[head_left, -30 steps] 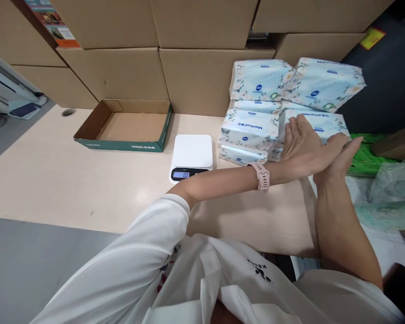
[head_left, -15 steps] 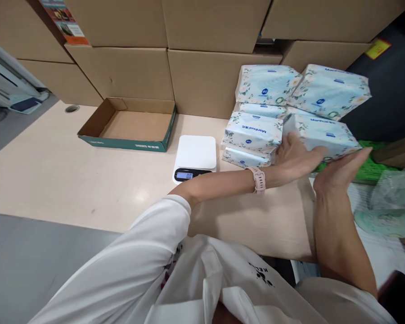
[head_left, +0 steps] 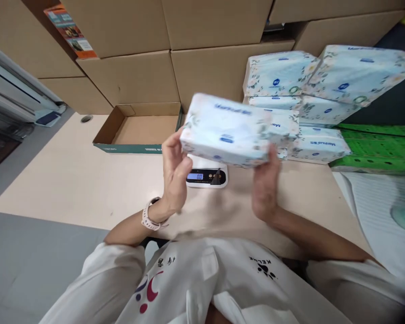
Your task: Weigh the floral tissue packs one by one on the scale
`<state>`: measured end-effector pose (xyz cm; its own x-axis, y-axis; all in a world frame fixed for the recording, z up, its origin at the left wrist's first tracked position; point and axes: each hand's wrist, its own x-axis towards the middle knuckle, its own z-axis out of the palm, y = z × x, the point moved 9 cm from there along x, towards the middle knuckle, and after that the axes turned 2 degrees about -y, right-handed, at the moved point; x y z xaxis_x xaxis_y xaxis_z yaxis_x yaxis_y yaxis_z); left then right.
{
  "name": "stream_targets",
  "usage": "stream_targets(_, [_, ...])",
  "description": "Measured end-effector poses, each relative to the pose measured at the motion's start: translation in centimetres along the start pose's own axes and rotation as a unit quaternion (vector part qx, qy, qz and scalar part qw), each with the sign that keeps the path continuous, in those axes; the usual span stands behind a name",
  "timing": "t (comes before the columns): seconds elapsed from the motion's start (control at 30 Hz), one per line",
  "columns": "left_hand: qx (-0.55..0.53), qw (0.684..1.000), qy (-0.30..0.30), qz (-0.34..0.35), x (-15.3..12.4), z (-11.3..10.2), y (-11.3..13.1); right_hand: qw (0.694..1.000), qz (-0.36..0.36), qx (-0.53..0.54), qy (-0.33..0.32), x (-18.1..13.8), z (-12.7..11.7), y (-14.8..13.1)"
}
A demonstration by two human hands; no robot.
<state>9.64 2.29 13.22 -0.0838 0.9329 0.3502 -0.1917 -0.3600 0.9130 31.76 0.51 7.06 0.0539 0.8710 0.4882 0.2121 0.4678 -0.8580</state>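
I hold a pale blue flowered tissue pack (head_left: pixel 227 130) in the air with both hands, just above a white kitchen scale (head_left: pixel 207 174). My left hand (head_left: pixel 174 171) grips its left end and my right hand (head_left: pixel 265 184) supports its right end from below. The pack is blurred by motion. The scale's display is lit and partly hidden behind the pack. A pink watch sits on my left wrist.
Several more tissue packs (head_left: pixel 310 94) are stacked at the back right of the beige table (head_left: pixel 70 180). An open shallow cardboard tray with green sides (head_left: pixel 140 130) lies back left of the scale. Large cardboard boxes (head_left: pixel 128 76) line the back. A green crate (head_left: pixel 378 148) sits at right.
Both hands took one tissue pack from the stack at the right and carried it left, to above the scale. The camera view swung slightly right.
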Motion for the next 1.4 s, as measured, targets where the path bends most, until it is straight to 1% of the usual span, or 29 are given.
stream_targets(0.07, [0.006,0.999,0.038,-0.030,0.4,-3.4,-3.4,0.997,-0.033,0.042,-0.059,0.1,3.2,0.6])
stream_targets(0.1, [0.009,0.998,0.047,-0.042,0.7,-4.6,-5.1,0.994,-0.032,0.052,-0.087,0.3,4.4,1.4])
stream_targets(0.13, [0.012,0.997,0.051,-0.053,1.0,-5.7,-6.7,0.993,-0.016,0.050,-0.111,0.6,5.4,2.4])
stream_targets(0.17, [0.014,0.997,0.051,-0.064,1.2,-6.4,-8.2,0.991,0.006,0.043,-0.126,0.9,6.1,3.6])
stream_targets(0.23, [0.014,0.996,0.040,-0.084,1.6,-7.3,-10.5,0.989,0.042,0.029,-0.142,1.5,6.7,5.5])
stream_targets(0.3, [0.011,0.996,0.024,-0.091,1.6,-7.4,-11.5,0.988,0.055,0.020,-0.145,1.8,6.6,6.7])
stream_targets(0.4, [0.008,0.996,-0.001,-0.086,1.4,-6.8,-11.5,0.989,0.060,0.011,-0.137,2.3,5.9,7.3])
stream_targets(0.53, [-0.001,0.995,-0.031,-0.096,1.0,-5.7,-10.9,0.986,0.104,-0.006,-0.129,3.1,5.3,8.5])
stream_targets(0.67, [-0.015,0.994,-0.023,-0.109,0.8,-5.9,-10.9,0.980,0.139,-0.006,-0.141,3.5,5.4,9.3])
stream_targets(0.83, [-0.020,0.993,-0.001,-0.120,0.5,-6.8,-11.4,0.978,0.163,-0.031,-0.130,1.4,3.7,9.3])
stream_targets(1.0, [-0.043,0.988,0.006,-0.147,0.6,-6.8,-12.4,0.979,0.162,-0.039,-0.115,-0.7,2.2,9.3])
stream_targets(1.1, [-0.043,0.984,0.018,-0.172,0.6,-7.3,-12.9,0.980,0.167,-0.018,-0.108,-1.0,2.3,9.6])
stream_targets(1.2, [-0.042,0.983,0.025,-0.180,0.8,-8.0,-12.7,0.982,0.155,0.004,-0.103,-1.1,2.7,9.7])
stream_targets(1.4, [-0.051,0.974,-0.006,-0.221,1.0,-8.4,-12.4,0.986,0.128,0.008,-0.103,-1.4,2.7,9.6])
